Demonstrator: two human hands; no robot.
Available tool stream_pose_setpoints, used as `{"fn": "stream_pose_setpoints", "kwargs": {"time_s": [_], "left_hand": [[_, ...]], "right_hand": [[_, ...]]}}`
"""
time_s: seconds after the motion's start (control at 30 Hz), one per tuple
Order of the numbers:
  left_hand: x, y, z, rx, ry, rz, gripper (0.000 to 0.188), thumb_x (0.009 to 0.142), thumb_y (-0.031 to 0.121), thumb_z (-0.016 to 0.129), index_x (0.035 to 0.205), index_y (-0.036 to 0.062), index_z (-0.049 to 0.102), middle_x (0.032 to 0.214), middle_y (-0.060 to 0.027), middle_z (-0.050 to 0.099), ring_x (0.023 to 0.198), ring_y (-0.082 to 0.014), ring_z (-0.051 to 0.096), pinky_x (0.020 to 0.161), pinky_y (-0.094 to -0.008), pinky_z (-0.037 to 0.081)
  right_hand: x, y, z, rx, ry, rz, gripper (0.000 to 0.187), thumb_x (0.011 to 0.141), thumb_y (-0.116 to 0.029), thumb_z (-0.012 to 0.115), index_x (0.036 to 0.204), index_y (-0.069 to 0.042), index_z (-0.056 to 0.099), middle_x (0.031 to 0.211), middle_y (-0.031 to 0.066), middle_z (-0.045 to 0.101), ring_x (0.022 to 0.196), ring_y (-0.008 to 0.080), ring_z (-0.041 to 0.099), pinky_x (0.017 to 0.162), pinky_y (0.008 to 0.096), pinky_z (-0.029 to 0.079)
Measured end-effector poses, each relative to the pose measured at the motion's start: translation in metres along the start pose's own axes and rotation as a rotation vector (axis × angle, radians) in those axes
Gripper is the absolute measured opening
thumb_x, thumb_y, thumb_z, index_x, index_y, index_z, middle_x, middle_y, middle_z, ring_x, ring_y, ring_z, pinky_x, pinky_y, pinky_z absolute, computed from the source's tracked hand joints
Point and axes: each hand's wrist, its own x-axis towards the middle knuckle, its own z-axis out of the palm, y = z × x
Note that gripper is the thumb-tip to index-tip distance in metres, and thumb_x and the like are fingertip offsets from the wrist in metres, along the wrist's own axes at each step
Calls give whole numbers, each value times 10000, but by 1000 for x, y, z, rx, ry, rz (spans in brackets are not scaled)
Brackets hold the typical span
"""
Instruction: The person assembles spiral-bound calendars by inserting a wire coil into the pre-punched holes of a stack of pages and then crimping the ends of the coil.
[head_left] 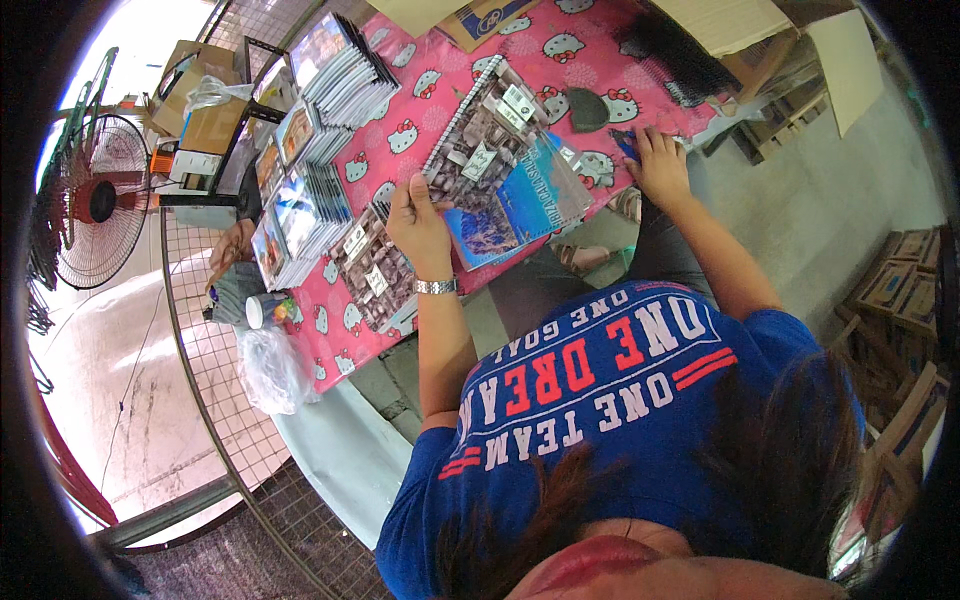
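Observation:
A notebook with a blue seaside cover [520, 200] lies slanted at the table's near edge. My left hand [419, 228] is closed round its left edge, thumb on top. Beyond it, a spiral notebook with a black-and-white photo cover [487, 125] lies on the table. Another such grey-covered notebook [372, 270] is left of my left wrist. My right hand [660, 165] rests at the right table edge, fingers stretched out, beside a small dark blue thing [626, 144] I cannot make out. A dark grey rounded piece [588, 109] lies just beyond it.
Stacks of notebooks [310, 225] stand at the left of the pink patterned table [403, 138]. A heap of black binding wires [685, 70] lies far right. Another person's hand [233, 247] shows at the left edge, near a white-lidded jar [262, 311] and plastic bag [272, 370]. A fan [100, 200] stands beyond.

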Motion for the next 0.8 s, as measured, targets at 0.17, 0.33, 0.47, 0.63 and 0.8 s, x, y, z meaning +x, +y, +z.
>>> {"fn": "stream_pose_setpoints", "kwargs": {"time_s": [0.17, 0.33, 0.47, 0.63, 0.8], "left_hand": [[-3, 3, 12, -73, 7, 128, 250, 926, 160, 666, 1084, -31, 633, 801, -58, 630, 584, -100, 611, 521, -239, 486], [-9, 7, 9, 76, 19, 155, 229, 926, 146, 656, 1072, -30, 643, 717, -44, 634, 588, -102, 620, 531, -241, 475], [-14, 14, 7, 149, 7, 135, 189, 913, 71, 620, 1057, -47, 651, 732, -80, 673, 606, -104, 636, 555, -246, 489], [-20, 10, 8, 115, 41, 215, 214, 861, -35, 580, 1058, -50, 662, 853, -115, 726, 640, -115, 651, 590, -256, 513], [-22, 14, 11, 231, 66, 251, 227, 826, -68, 596, 1038, -44, 673, 867, -114, 729, 645, -126, 645, 616, -265, 526]], "right_hand": [[13, -18, -37, 630, 95, 69, 537, 870, -290, 648, 1332, -57, 507, 1135, 209, 585, 1124, 376, 535, 967, 449, 433], [10, -125, -121, 954, 55, -408, 545, 805, -275, 724, 1295, -97, 568, 1152, 179, 587, 1090, 342, 554, 954, 444, 439], [19, -169, -134, 930, 53, -554, 535, 790, -271, 738, 1274, -98, 592, 1167, 161, 581, 1091, 346, 550, 955, 438, 438], [23, -176, -132, 697, 111, -671, 504, 804, -241, 737, 1266, -95, 599, 1115, 156, 606, 1044, 319, 587, 894, 375, 473], [22, -177, -126, 1535, -815, -133, 488, 823, -288, 715, 1241, -61, 607, 1036, 164, 648, 951, 288, 635, 834, 375, 506]]}}
